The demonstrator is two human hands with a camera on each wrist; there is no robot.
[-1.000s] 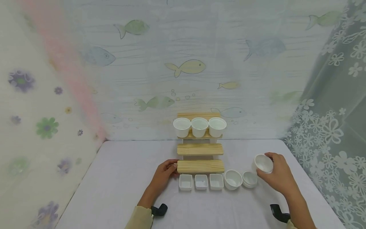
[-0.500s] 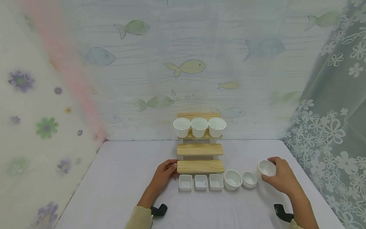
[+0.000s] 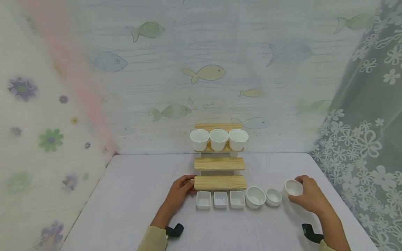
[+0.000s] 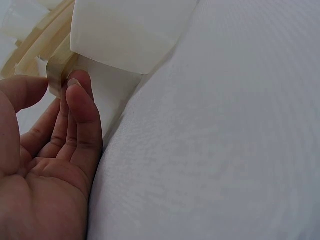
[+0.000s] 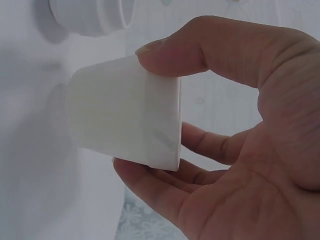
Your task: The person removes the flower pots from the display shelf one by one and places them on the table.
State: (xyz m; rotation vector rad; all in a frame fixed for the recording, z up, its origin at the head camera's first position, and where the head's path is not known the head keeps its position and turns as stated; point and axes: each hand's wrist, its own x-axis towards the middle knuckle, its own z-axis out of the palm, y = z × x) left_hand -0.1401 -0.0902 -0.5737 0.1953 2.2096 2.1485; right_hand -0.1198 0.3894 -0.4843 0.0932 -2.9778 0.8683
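My right hand (image 3: 309, 195) grips a white plastic cup (image 3: 293, 188) by its sides, thumb opposite the fingers. In the right wrist view this tapered cup (image 5: 120, 112) is seen side-on, its base close to the tabletop. At the left end of the lowest step of a wooden stepped rack (image 3: 220, 182), my left hand (image 3: 179, 191) holds the board's edge. The left wrist view shows thumb and fingertips on that board end (image 4: 60, 65). Three white cups (image 3: 219, 139) stand on the upper step of the rack.
In front of the rack stand several small square white dishes (image 3: 221, 200). Right of these are a round white cup (image 3: 255, 197) and a low round cup, perhaps stacked (image 3: 274, 197). A fish-patterned curtain hangs behind the white table (image 3: 132, 209); a lace one hangs at right.
My right hand has moved the white cup slightly to the right and down toward the tabletop, away from the low round cup. My left hand stays on the rack.
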